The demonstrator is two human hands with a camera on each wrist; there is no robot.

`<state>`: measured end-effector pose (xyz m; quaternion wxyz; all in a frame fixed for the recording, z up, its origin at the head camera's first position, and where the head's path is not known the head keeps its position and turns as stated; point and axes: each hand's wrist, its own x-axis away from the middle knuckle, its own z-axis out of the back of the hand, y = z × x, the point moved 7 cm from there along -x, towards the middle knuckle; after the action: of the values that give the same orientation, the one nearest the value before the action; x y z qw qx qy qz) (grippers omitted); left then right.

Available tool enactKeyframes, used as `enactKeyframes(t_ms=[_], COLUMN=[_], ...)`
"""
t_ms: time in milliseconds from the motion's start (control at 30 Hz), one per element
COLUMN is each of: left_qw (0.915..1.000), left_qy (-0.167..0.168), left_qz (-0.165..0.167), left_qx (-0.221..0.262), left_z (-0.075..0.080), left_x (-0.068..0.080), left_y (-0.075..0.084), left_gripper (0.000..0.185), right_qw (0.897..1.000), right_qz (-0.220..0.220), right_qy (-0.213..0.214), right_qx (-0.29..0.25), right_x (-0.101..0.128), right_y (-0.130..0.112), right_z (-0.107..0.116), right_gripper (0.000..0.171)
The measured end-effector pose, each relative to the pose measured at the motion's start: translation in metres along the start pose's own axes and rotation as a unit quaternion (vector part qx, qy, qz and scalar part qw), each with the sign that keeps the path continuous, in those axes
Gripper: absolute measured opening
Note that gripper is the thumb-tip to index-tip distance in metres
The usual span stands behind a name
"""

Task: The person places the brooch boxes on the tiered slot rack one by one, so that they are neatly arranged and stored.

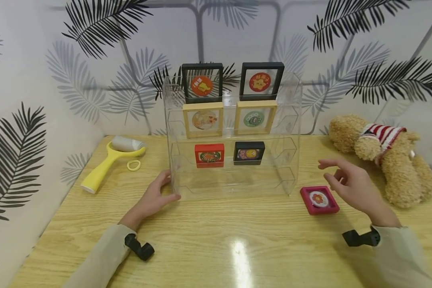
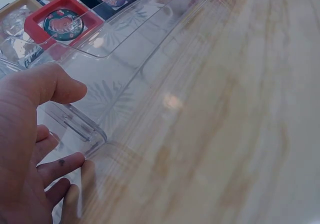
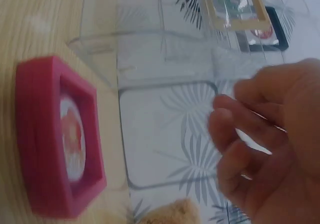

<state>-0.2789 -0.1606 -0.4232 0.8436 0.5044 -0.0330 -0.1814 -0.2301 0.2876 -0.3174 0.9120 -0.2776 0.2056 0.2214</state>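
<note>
Left of the clear rack you see a yellow lint roller (image 1: 108,160) with a small yellow ring (image 1: 133,165) just beside it; right of the rack sits a teddy dog (image 1: 389,158) in a striped sweater.

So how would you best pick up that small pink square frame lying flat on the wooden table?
Pinch the small pink square frame by two opposite outer edges, coming from above. It lies flat, face up, so only its raised rim offers purchase, and its near and far sides are clear. The right hand hovers beside it, fingers relaxed, holding nothing. The left hand holds the clear plastic display rack.
</note>
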Motion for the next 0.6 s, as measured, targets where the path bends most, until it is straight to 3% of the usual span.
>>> enactKeyframes(t_ms=[267, 467, 600], left_qw=[1.0000, 1.0000, 1.0000], left_qy=[0.001, 0.001, 0.003], left_qz=[0.005, 0.003, 0.000], left_qx=[-0.008, -0.005, -0.002], left_z=[0.002, 0.002, 0.000], left_x=[0.001, 0.000, 0.000], left_y=[0.000, 0.001, 0.001], left_gripper=[0.071, 0.072, 0.072], right_qw=[0.987, 0.972, 0.963], right_qz=[0.011, -0.009, -0.017], right_qy=[-0.160, -0.229, -0.254], right_qx=[0.003, -0.056, -0.086], right_x=[0.023, 0.035, 0.040], right_y=[0.025, 0.039, 0.045], right_z=[-0.012, -0.021, -0.027], right_gripper=[0.059, 0.073, 0.079])
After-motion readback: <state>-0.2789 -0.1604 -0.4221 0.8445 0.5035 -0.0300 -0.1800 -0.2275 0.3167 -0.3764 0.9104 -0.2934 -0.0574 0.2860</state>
